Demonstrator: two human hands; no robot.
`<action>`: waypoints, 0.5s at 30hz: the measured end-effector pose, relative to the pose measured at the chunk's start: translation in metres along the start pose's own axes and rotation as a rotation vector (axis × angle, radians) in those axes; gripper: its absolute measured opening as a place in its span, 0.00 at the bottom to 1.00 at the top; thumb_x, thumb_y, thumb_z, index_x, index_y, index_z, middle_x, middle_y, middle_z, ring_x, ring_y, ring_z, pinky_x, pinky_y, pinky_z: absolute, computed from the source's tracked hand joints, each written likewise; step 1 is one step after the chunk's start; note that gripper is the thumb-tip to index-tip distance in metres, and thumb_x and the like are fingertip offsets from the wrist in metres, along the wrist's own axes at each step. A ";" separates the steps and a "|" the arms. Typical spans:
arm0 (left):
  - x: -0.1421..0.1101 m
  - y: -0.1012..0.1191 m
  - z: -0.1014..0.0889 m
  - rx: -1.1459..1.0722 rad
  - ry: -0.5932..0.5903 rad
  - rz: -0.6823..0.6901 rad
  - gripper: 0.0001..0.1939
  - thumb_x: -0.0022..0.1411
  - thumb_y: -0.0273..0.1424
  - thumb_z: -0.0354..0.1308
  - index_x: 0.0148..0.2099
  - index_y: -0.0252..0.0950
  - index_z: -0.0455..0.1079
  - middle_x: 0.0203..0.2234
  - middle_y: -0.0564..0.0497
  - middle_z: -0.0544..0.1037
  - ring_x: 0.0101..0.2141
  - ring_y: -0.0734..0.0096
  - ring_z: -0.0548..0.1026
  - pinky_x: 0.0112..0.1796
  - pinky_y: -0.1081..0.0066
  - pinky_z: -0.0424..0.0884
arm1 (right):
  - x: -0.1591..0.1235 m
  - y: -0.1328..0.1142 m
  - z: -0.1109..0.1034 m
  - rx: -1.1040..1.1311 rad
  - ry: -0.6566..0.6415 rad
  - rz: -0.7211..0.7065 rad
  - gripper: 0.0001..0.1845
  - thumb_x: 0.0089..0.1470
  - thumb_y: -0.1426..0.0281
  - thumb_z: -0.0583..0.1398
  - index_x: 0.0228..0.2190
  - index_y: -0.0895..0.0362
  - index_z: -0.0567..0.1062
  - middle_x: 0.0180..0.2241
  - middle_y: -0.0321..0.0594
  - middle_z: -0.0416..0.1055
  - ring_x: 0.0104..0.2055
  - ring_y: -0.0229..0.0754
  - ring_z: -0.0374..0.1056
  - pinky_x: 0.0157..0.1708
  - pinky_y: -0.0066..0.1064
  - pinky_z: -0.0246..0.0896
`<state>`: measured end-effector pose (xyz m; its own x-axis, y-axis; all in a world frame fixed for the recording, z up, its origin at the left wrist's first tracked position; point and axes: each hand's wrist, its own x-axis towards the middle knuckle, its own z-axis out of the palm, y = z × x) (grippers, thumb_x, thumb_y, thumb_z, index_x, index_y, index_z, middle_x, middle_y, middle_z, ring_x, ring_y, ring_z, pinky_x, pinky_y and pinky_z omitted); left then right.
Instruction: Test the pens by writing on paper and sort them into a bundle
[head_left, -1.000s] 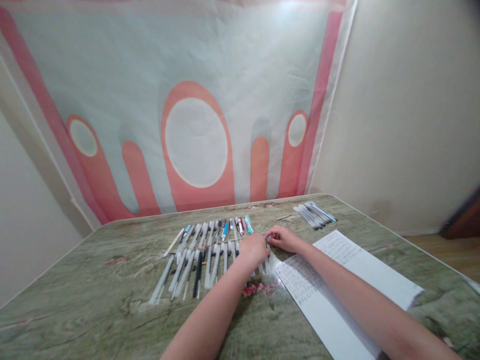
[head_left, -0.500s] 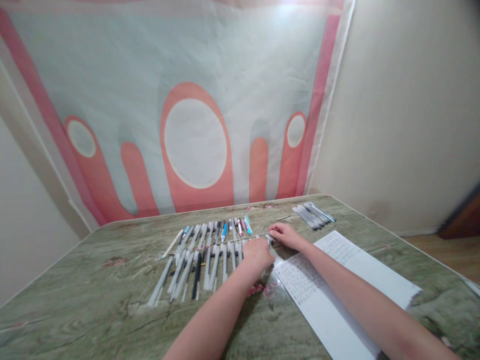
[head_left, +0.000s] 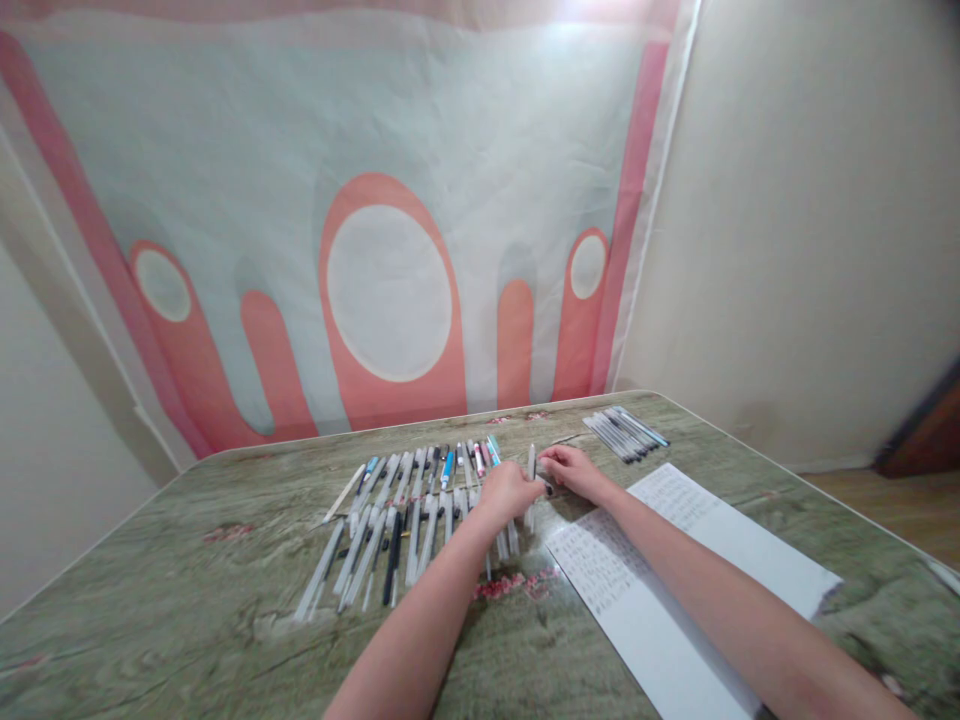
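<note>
My left hand (head_left: 514, 492) is closed at the right end of the near row of pens, its fingertips around a clear pen (head_left: 532, 462) that points away from me. A small dark piece (head_left: 548, 490) shows by those fingertips; whether it belongs to that pen I cannot tell. Just to the right, my right hand (head_left: 571, 469) has its fingers curled together, and what they hold, if anything, is hidden. Several clear pens and a black pen (head_left: 392, 558) lie in the near row, partly covered by my left hand and forearm.
Behind is a second row of pens, with a blue marker (head_left: 448, 468) and a pink marker (head_left: 478, 459). A bundle of slim pens (head_left: 626, 432) lies at the back right. Written paper sheets (head_left: 694, 530) lie under my right forearm on the wood-patterned table (head_left: 187, 590).
My left hand has turned and drawn back a little from over the near row, and the clear pen now shows between my hands. My right hand has stayed nearly in place.
</note>
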<state>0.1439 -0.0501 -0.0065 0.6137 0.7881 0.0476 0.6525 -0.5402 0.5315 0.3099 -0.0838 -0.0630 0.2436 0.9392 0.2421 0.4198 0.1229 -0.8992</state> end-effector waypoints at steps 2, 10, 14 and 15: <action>0.008 -0.005 -0.003 -0.171 0.089 0.036 0.12 0.47 0.34 0.51 0.20 0.32 0.69 0.14 0.53 0.68 0.21 0.73 0.67 0.23 0.77 0.58 | -0.001 -0.006 0.000 0.025 0.000 -0.002 0.18 0.45 0.57 0.56 0.29 0.60 0.71 0.20 0.33 0.65 0.18 0.31 0.56 0.17 0.23 0.51; 0.019 -0.011 -0.009 -0.536 0.304 0.015 0.10 0.49 0.32 0.50 0.25 0.30 0.68 0.18 0.53 0.69 0.22 0.77 0.65 0.24 0.77 0.58 | -0.012 -0.034 0.007 0.164 -0.278 0.002 0.18 0.43 0.57 0.60 0.29 0.61 0.73 0.24 0.37 0.71 0.18 0.30 0.58 0.19 0.24 0.54; 0.023 -0.018 -0.006 -0.644 0.281 0.073 0.15 0.53 0.38 0.49 0.27 0.31 0.68 0.18 0.54 0.68 0.20 0.78 0.64 0.23 0.78 0.58 | -0.012 -0.031 0.009 0.140 -0.227 0.022 0.19 0.44 0.58 0.58 0.32 0.61 0.73 0.23 0.37 0.71 0.18 0.30 0.57 0.18 0.24 0.54; 0.025 -0.021 -0.007 -0.682 0.304 0.056 0.17 0.54 0.40 0.48 0.29 0.31 0.68 0.18 0.54 0.67 0.20 0.78 0.64 0.23 0.78 0.59 | -0.011 -0.030 0.008 0.122 -0.192 0.019 0.19 0.45 0.58 0.58 0.33 0.61 0.73 0.23 0.37 0.71 0.18 0.31 0.58 0.18 0.24 0.53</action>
<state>0.1423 -0.0172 -0.0104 0.4234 0.8651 0.2691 0.1426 -0.3569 0.9232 0.2875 -0.0951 -0.0421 0.0744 0.9841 0.1615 0.3050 0.1317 -0.9432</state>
